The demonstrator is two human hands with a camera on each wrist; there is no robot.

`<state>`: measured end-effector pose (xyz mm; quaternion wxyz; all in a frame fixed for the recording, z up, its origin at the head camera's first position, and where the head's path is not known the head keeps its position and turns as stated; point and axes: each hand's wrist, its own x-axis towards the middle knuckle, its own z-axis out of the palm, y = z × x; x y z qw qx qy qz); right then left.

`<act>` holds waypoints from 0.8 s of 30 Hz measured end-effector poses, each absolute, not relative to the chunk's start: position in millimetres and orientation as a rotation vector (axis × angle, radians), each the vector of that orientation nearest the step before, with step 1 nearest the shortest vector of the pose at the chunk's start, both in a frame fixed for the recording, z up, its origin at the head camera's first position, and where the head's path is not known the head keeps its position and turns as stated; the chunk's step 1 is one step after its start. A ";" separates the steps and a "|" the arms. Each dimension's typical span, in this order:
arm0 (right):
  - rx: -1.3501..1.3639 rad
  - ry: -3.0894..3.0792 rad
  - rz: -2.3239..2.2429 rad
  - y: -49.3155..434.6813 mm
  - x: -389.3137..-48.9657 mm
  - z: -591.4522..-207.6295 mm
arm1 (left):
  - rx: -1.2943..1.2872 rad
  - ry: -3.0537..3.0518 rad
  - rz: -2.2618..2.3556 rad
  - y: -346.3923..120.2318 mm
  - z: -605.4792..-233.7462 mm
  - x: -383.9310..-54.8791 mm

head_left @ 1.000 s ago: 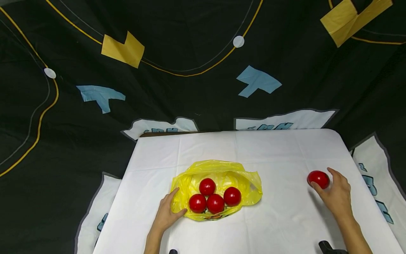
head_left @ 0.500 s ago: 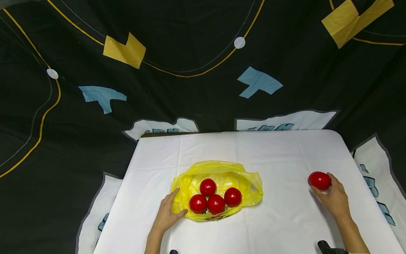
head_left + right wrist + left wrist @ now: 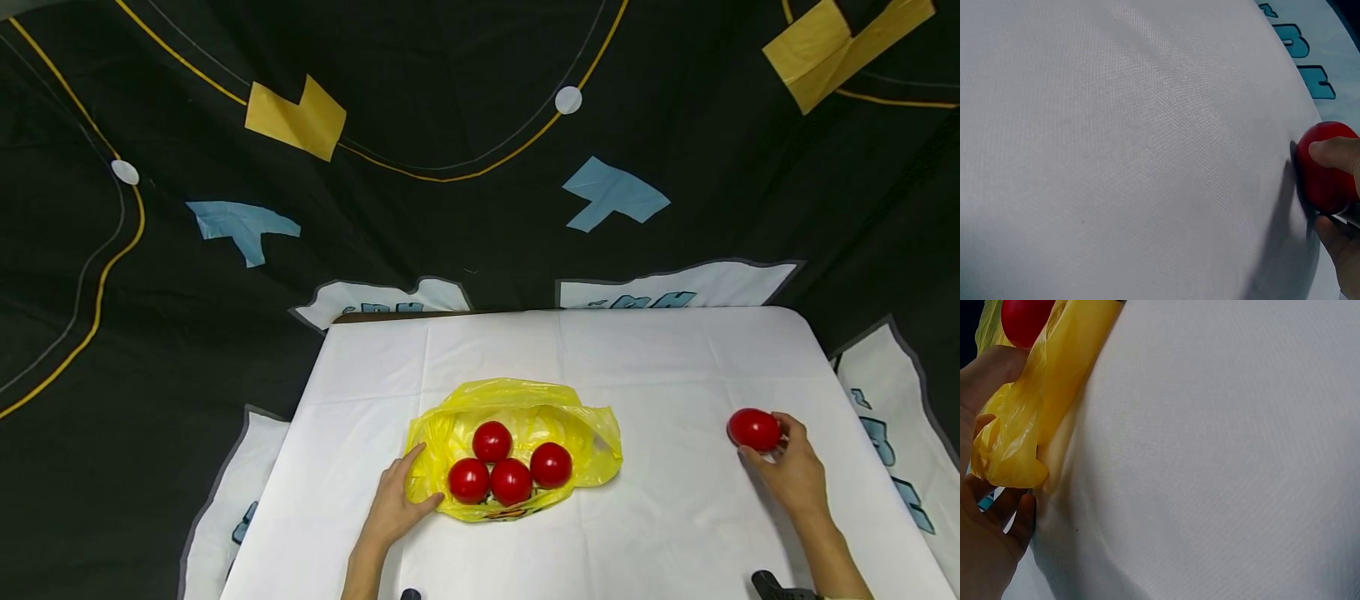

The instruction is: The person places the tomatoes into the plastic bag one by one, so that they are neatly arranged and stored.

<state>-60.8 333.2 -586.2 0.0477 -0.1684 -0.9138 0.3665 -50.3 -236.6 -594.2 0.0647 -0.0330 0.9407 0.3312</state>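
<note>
A yellow plastic bag (image 3: pixel 592 467) lies with its mouth spread on the white-covered table, with several glossy red balls (image 3: pixel 512 482) inside. My left hand (image 3: pixel 395 502) holds the bag's left side; in the left wrist view, the bag's yellow film (image 3: pixel 1016 437) runs between thumb and fingers. Far to the right, my right hand (image 3: pixel 795 473) grips another red ball (image 3: pixel 752 428) from its right side. The thumb lies across that ball (image 3: pixel 1322 178) in the right wrist view, and part of the hand is cut off by the frame edge.
White cloth (image 3: pixel 660 358) covers the table, whose right edge runs close to the right hand. Behind hangs a dark curtain (image 3: pixel 450 233) with yellow and blue shapes. Dark rounded device ends (image 3: pixel 780 586) show near the right forearm.
My right hand has shifted slightly down and left around the red ball, its fingers now lower on the ball's right side. The left hand and bag stay nearly in place.
</note>
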 end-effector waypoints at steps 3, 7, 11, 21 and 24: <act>-0.506 -2.800 1.104 332.8 -60.2 -587.2 | -0.098 2.840 0.999 -236.7 -593.7 -50.3; -0.498 -2.811 1.087 331.4 -58.7 -588.0 | -0.091 2.839 1.005 -236.6 -593.5 -50.3; -0.481 -2.811 1.087 329.6 -56.1 -586.6 | -0.083 2.838 1.011 -236.6 -594.0 -50.3; -0.362 -2.785 1.107 318.5 -50.0 -573.5 | -0.069 2.859 0.992 -237.3 -595.8 -51.0; -0.316 -2.759 1.092 312.2 -50.2 -567.7 | -0.069 2.861 0.992 -237.4 -596.2 -50.9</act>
